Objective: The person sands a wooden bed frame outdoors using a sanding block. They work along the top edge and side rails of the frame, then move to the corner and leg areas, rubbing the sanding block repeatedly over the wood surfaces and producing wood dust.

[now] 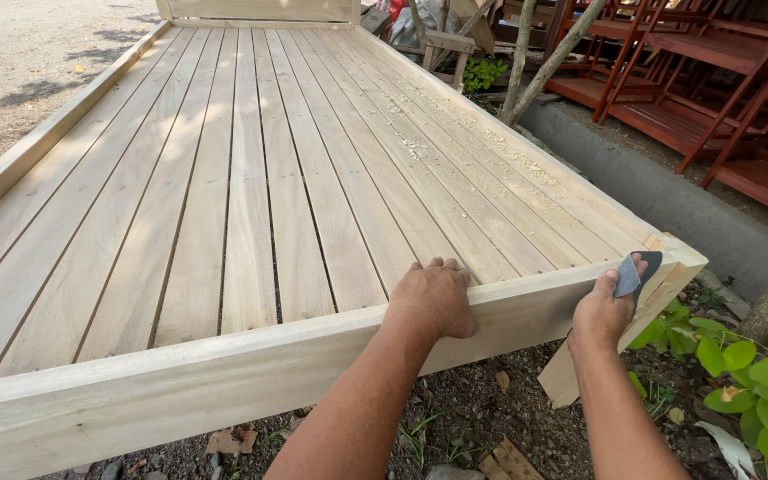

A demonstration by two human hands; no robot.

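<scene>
Pale raw wood forms the slatted bed frame [251, 178], sawdust strewn along its right slats. The left hand [433, 298] lies flat on the near rail [180, 378], fingers together. The right hand [604, 311] pinches grey sandpaper [635, 271], probably folded, against the rail's corner. Green plants [748, 373] crowd beside; red-brown furniture [713, 80] stands beyond.

A single head-worn camera looked down and forward from above the near end rail [224, 373] of a slatted wooden bed frame [251, 160]. It sat close, the forearms entering from the bottom edge. The slats ran away toward the top of the frame, gravel ground filling the upper left, red wooden furniture [713, 80] the upper right.
</scene>
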